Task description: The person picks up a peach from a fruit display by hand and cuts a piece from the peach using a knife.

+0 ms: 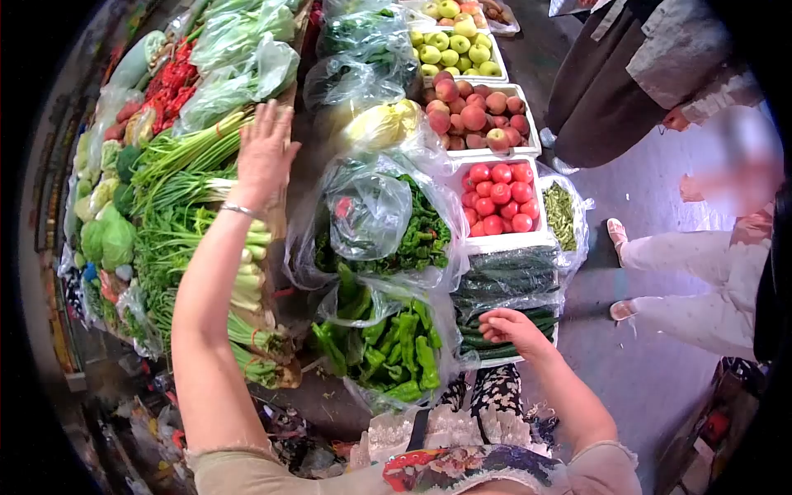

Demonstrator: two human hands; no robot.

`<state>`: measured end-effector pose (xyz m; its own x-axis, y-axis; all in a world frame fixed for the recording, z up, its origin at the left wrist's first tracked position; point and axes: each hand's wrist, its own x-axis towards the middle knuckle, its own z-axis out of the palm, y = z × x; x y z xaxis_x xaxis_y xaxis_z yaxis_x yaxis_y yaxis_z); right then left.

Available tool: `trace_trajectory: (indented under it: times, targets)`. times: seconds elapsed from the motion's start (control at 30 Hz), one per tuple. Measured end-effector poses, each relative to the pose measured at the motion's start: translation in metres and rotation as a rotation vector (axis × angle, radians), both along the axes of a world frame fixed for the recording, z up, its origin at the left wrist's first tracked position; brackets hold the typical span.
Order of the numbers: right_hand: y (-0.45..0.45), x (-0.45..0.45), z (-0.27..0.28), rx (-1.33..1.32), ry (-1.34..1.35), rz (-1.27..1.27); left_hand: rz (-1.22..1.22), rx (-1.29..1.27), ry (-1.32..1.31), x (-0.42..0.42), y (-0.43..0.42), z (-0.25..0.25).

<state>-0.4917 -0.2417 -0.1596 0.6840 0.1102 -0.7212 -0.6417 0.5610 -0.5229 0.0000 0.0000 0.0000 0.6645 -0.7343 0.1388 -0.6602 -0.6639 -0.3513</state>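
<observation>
Exposure: bright overall; left forearm [206, 285] palely lit along its length. Source: out of frame. Glare: white streaks on clear plastic bags [371, 219]; small highlights on tomatoes [500, 198]. Floor [606, 363]: pale violet-grey sheen. Shade: clutter at lower left [309, 437], dim and hard to read. Blur: soft, heavy patch over upper part of person at right [705, 268]. Distortion: wide-angle curvature, edges bowed; corners black, round vignette.

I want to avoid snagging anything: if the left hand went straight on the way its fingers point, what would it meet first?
Probably the clear bag, just ahead of the left hand in the picture. The hand's height is unclear, so it might pass above it.
</observation>
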Motion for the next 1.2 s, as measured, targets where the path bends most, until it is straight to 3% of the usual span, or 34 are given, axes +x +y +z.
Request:
trace_trajectory:
  times: [0.07, 0.1, 0.17, 0.2, 0.3, 0.37, 0.47, 0.5, 0.53, 0.57, 0.6, 0.67, 0.73, 0.87, 0.97, 1.1, 1.2]
  targets:
    - [-0.012, -0.011, -0.016, -0.042, 0.085, 0.024, -0.04, -0.096, -0.061, 0.012, 0.016, 0.004]
    - [-0.014, -0.016, -0.032, -0.055, 0.205, 0.077, -0.044, -0.112, 0.097, 0.03, 0.02, -0.044]
    - [-0.038, 0.003, -0.061, -0.084, 0.182, 0.096, 0.02, -0.178, 0.126, 0.054, 0.026, -0.068]
    - [-0.052, 0.025, -0.07, -0.141, 0.189, 0.125, -0.063, -0.208, 0.045, 0.064, 0.027, -0.078]
    - [-0.091, 0.082, -0.082, -0.331, 0.134, 0.233, 0.071, -0.142, -0.005, 0.057, 0.008, -0.085]
    - [-0.121, 0.132, -0.122, -0.544, 0.075, 0.342, 0.083, -0.113, -0.005, 0.055, 0.0, -0.079]
    - [-0.144, 0.243, -0.134, -0.801, -0.24, 0.095, 0.09, -0.098, 0.015, 0.051, -0.009, -0.073]
    - [-0.15, 0.284, -0.122, -0.661, -0.218, 0.049, 0.104, -0.102, 0.038, 0.05, -0.011, -0.072]
    - [-0.152, 0.318, -0.121, -0.704, -0.217, 0.016, 0.118, -0.08, 0.047, 0.048, -0.013, -0.07]
    - [-0.155, 0.35, -0.16, -0.757, -0.162, 0.01, 0.134, -0.066, 0.043, 0.048, -0.015, -0.069]
    - [-0.152, 0.379, -0.147, -0.905, -0.156, -0.015, 0.15, -0.039, 0.039, 0.048, -0.017, -0.068]
    - [-0.153, 0.425, -0.142, -0.882, -0.254, -0.034, 0.147, -0.031, 0.049, 0.05, -0.015, -0.069]
    - [-0.144, 0.465, -0.169, -1.089, -0.012, 0.021, 0.129, -0.033, 0.051, 0.052, -0.015, -0.07]
    - [-0.136, 0.497, -0.18, -0.962, 0.035, -0.035, 0.138, -0.03, 0.07, 0.052, -0.018, -0.069]
    - [-0.124, 0.508, -0.222, -1.088, 0.12, -0.049, 0.123, -0.059, 0.116, 0.051, -0.019, -0.07]
    - [-0.129, 0.498, -0.242, -1.087, -0.014, -0.181, 0.141, -0.047, 0.122, 0.052, -0.018, -0.071]
    - [-0.149, 0.473, -0.23, -0.947, -0.25, -0.292, 0.121, -0.074, 0.133, 0.053, -0.019, -0.071]
